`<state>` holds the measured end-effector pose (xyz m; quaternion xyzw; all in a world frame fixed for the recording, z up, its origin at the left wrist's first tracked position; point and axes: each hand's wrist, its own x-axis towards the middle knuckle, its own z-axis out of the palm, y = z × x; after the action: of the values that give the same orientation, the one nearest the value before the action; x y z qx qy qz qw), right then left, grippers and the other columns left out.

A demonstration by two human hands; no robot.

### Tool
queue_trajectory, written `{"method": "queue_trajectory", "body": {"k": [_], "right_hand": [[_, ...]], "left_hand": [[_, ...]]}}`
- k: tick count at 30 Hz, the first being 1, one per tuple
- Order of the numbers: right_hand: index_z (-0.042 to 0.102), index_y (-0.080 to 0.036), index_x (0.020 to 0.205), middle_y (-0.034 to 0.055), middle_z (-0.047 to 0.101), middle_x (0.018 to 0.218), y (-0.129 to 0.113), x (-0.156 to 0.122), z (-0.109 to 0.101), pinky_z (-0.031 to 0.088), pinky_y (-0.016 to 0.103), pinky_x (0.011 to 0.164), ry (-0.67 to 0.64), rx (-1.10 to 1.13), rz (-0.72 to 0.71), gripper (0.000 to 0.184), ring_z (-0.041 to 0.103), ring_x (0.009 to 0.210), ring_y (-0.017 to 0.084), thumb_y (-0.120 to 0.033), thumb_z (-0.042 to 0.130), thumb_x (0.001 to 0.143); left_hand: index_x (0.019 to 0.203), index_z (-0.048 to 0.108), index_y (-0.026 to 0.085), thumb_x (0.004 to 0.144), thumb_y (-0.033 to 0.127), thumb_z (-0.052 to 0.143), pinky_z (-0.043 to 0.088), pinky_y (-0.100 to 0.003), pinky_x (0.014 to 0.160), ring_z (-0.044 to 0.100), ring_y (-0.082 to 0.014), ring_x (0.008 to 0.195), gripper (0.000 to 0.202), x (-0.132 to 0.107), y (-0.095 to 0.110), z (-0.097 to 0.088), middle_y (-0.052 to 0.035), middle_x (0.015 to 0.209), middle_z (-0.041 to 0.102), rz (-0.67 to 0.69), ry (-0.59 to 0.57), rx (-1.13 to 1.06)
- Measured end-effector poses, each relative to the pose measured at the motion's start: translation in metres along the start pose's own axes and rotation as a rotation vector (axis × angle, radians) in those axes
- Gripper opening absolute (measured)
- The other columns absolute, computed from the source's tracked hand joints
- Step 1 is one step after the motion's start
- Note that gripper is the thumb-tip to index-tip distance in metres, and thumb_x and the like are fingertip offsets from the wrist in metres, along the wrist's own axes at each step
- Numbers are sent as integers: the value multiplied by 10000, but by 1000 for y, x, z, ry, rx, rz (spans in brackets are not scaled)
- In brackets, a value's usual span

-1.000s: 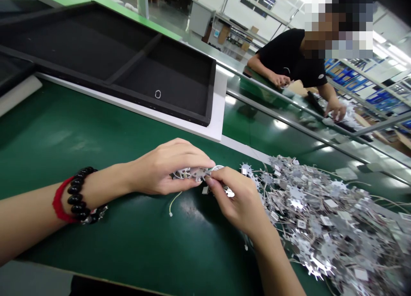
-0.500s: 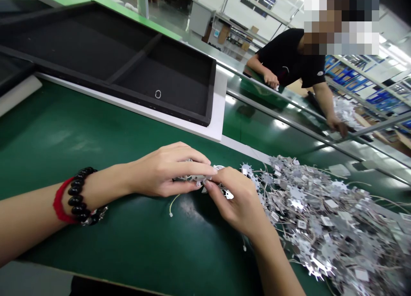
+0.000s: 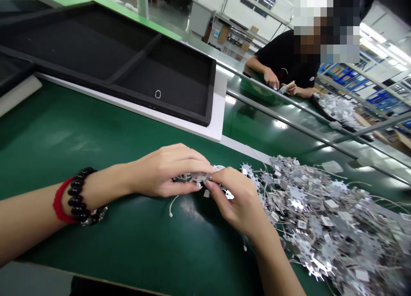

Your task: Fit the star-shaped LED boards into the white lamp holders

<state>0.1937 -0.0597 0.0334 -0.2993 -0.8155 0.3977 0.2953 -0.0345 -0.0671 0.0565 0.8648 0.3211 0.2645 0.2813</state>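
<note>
My left hand (image 3: pixel 175 169) pinches a small silvery metal piece with a wire (image 3: pixel 198 178) between thumb and fingers, above the green table (image 3: pixel 128 240). My right hand (image 3: pixel 236 193) meets it from the right, thumb and forefinger closed on the same piece. Fingers cover much of the piece, so its full shape is hidden. A thin pale lead with a small connector (image 3: pixel 171 213) hangs below my left hand. Just past my right hand spreads a heap of toothed metal plates with wires and white labels (image 3: pixel 321 214).
A black divided tray (image 3: pixel 135 97) lies on a white board (image 3: pixel 218 112) beyond my hands, with a small white ring (image 3: pixel 157 94) in it. Across a metal rail (image 3: pixel 276 112), a co-worker in a black shirt (image 3: pixel 279 49) handles small parts.
My hands stay almost in place; my left fingers have shifted slightly on the metal piece. The co-worker's outstretched hand has come back beside the other hand, holding a small pale part.
</note>
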Motion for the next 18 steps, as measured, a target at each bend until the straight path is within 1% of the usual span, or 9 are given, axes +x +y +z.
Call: {"method": "queue_trajectory", "body": {"k": [6, 10, 18], "right_hand": [[614, -166, 880, 36, 660, 801, 0, 2, 0, 425, 286, 652, 11, 7, -10, 123, 579, 727, 154, -150, 523, 962], [611, -161, 878, 32, 655, 793, 0, 2, 1, 420, 284, 653, -3, 13, -4, 123, 566, 720, 149, -149, 523, 963], [618, -148, 882, 35, 649, 784, 2, 0, 2, 416, 287, 659, -17, 20, -6, 130, 557, 712, 149, -159, 522, 969]], "left_hand": [[1234, 504, 147, 954, 198, 606, 456, -304, 904, 610, -177, 1070, 303, 0, 2, -1, -90, 1118, 658, -28, -20, -27], [1249, 497, 152, 945, 177, 610, 455, -302, 902, 610, -174, 1050, 326, 0, 2, 0, -80, 1098, 657, -38, -27, -46], [1250, 490, 152, 952, 192, 589, 447, -296, 902, 612, -165, 1005, 316, 0, 2, 1, -70, 1095, 654, -61, -49, -46]]}}
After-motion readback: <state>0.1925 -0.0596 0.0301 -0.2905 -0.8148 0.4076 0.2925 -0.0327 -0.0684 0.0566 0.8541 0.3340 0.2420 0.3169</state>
